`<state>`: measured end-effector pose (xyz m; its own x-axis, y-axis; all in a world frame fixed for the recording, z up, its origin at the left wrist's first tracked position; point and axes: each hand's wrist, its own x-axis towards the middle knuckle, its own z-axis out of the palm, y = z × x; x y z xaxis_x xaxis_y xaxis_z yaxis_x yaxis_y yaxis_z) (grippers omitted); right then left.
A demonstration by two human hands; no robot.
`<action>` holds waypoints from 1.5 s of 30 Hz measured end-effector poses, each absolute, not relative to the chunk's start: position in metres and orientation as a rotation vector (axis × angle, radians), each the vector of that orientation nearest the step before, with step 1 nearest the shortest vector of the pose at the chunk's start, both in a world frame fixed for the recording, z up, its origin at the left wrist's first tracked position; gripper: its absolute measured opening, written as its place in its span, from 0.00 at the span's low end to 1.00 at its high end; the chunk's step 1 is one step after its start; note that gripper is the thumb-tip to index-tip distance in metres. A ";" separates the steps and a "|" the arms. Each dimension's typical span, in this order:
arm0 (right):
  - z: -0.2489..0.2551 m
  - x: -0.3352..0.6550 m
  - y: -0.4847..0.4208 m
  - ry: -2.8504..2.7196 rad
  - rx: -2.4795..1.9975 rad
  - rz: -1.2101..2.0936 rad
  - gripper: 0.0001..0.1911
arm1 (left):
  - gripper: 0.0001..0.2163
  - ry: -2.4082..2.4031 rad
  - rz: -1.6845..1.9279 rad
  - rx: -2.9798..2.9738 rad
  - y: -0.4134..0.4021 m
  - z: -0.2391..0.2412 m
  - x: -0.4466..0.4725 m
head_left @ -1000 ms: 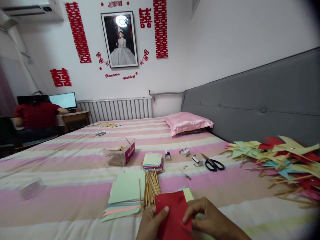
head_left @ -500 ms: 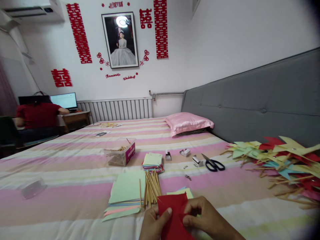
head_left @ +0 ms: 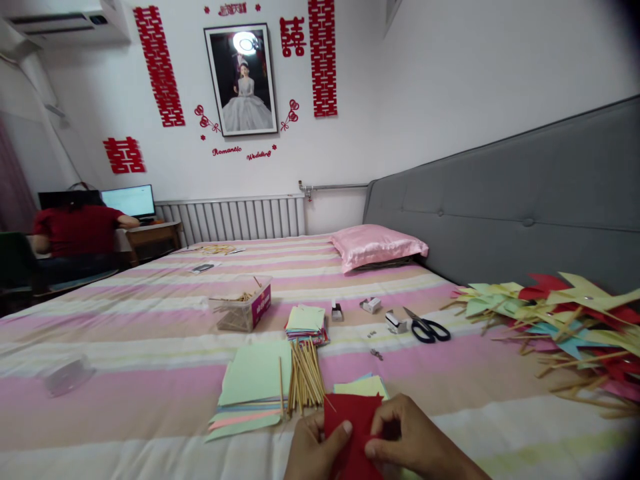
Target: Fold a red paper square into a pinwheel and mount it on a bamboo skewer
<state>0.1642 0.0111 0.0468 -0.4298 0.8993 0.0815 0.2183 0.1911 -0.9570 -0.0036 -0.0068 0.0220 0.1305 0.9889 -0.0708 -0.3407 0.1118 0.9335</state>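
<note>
Between my two hands, low in the head view, is a sheet of red paper (head_left: pixel 354 408) with a slit near its upper right corner. My left hand (head_left: pixel 317 443) grips its left side, thumb lying on top. My right hand (head_left: pixel 407 433) pinches the right edge between thumb and fingers. Just beyond the hands lie a bundle of thin wooden sticks (head_left: pixel 305 377) and a stack of pale green and coloured paper sheets (head_left: pixel 257 373). A smaller pile with yellow paper (head_left: pixel 361 386) on top is partly hidden behind the red sheet.
Black-handled scissors (head_left: pixel 427 327), small boxes (head_left: pixel 371 305) and tiny metal pins (head_left: pixel 376 355) lie ahead on the bed. A clear tub (head_left: pixel 245 310) holds sticks. Finished paper pinwheels (head_left: pixel 565 313) are heaped at right. A person in red (head_left: pixel 80 230) sits at a desk, far left.
Both hands and the red paper have shifted slightly, the left hand and the paper a little to the right. The grip of both hands stays on the sheet.
</note>
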 end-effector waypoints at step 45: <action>0.044 0.156 0.014 -1.700 -0.974 1.367 0.10 | 0.19 0.908 1.257 1.020 -0.005 0.028 -0.006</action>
<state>0.1562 0.0136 0.0444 -0.4424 0.8930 0.0827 0.1113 0.1462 -0.9830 -0.0055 -0.0055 0.0280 0.1054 0.9944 0.0073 -0.3057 0.0254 0.9518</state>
